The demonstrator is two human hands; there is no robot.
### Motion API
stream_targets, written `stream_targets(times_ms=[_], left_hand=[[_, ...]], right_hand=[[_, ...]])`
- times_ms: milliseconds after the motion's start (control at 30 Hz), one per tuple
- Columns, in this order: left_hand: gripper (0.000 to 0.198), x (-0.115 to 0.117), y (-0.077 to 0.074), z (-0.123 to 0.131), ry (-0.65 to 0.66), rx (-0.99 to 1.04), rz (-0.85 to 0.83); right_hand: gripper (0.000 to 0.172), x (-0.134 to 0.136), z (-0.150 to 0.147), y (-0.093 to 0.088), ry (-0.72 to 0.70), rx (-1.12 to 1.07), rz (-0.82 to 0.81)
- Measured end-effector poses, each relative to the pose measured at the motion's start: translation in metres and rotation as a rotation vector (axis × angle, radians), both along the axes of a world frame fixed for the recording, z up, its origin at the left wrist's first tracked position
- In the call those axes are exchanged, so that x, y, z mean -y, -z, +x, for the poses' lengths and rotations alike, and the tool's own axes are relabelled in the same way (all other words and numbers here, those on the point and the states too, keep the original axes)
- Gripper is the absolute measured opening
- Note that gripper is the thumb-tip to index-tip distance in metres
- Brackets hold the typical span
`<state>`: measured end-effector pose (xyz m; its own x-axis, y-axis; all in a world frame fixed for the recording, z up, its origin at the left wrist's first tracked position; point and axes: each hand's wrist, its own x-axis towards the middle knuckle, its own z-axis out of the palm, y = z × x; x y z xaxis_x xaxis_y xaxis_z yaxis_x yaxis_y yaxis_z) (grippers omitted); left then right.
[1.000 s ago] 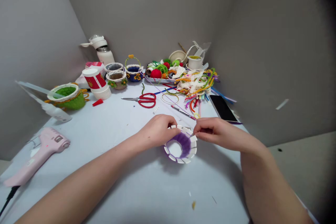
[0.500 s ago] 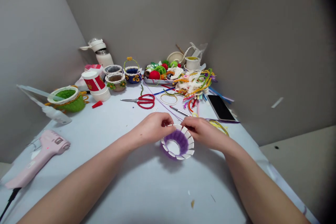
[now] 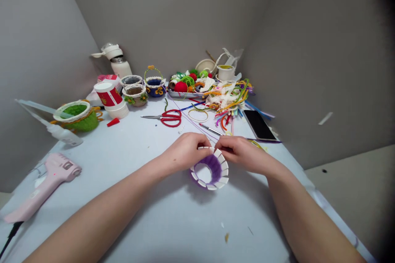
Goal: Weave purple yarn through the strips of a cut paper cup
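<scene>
A paper cup (image 3: 220, 174) with its wall cut into white strips has purple yarn (image 3: 217, 167) woven between them, and its mouth tilts toward me. My left hand (image 3: 193, 150) grips the cup's left and far rim, thumb inside and fingers behind. At the far right of the rim, my right hand (image 3: 237, 150) is closed with bent fingers pressed together at the strips. A thin purple strand runs across the table to these fingers, whose tips are partly hidden. Beyond the hands lie red-handled scissors (image 3: 171, 118) and a pen (image 3: 210, 129).
At left are a pink glue gun (image 3: 46, 185), a glue bottle (image 3: 64, 134) and a green basket (image 3: 82, 119). Stacked paper cups (image 3: 115, 109), small decorated baskets (image 3: 135, 94) and a bottle (image 3: 120, 65) stand behind. Pipe cleaners (image 3: 228, 96) and a phone (image 3: 260, 125) lie at right.
My left hand reaches a little farther over the rim, and the cup is turned slightly. My right hand has shifted slightly right along the rim. The view has moved a little.
</scene>
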<state>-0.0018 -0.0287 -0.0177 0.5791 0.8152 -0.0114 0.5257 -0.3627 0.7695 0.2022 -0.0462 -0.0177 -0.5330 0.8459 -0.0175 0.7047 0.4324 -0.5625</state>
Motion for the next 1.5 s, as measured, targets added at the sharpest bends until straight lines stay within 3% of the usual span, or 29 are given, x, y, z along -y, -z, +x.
stream_targets(times_ms=[267,500,600,800,933,1200,1367,1500], left_hand=[[0.023,0.001,-0.003,-0.008,-0.058,-0.074,0.013],[0.027,-0.009,-0.011,-0.001,0.036,-0.064,-0.093],[0.023,-0.014,-0.007,0.007,0.074,-0.087,-0.073],[0.023,-0.013,0.002,0.011,-0.009,-0.108,-0.018],[0.025,-0.011,0.003,0.010,-0.006,-0.103,0.005],[0.024,-0.010,0.004,0.011,-0.001,-0.104,0.025],[0.023,-0.006,0.004,0.012,-0.005,-0.098,0.033],[0.022,-0.006,0.005,0.013,-0.010,-0.109,0.049]], right_hand=[[0.018,-0.001,0.008,0.000,0.007,-0.040,-0.040],[0.016,-0.001,0.005,-0.002,-0.009,-0.048,-0.032],[0.017,0.000,0.006,-0.002,-0.021,-0.040,-0.023],[0.016,-0.001,0.019,-0.007,0.048,-0.085,-0.071],[0.015,0.001,0.013,-0.010,0.109,-0.153,0.009],[0.015,0.008,0.003,-0.014,0.009,-0.186,0.058],[0.013,0.006,0.002,-0.012,0.046,-0.202,0.123],[0.013,0.007,0.000,-0.013,0.008,-0.191,0.077]])
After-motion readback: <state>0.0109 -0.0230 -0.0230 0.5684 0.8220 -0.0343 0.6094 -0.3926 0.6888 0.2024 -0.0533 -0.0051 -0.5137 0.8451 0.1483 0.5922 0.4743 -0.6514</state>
